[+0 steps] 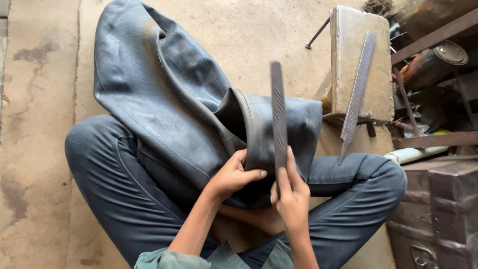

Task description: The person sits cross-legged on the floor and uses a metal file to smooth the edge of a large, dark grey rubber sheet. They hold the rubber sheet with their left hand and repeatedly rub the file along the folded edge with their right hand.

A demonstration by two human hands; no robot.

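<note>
- A black rubber inner tube (pixel 164 99) drapes from the concrete floor (pixel 40 149) over the seated person's crossed legs (pixel 109 189), its folded end on the lap.
- A second rasp (pixel 357 94) lies on a small metal stand (pixel 348 45), well apart.
- The rasp file (pixel 279 119) stands upright, touching the fold.
- Left hand (pixel 234 177): fingers curled, pinning the fold.
- Right hand (pixel 291 197): fingers closed around the file's lower end; this looks like roughening the rubber, calling for steady strokes on the pinned patch.

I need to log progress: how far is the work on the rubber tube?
Done: the inner tube lies folded over the person's lap. In hand: the left hand grips the fold, and the right hand holds a rasp upright, off the rubber. Left: no roughened patch shows yet. A second rasp rests on the block.
</note>
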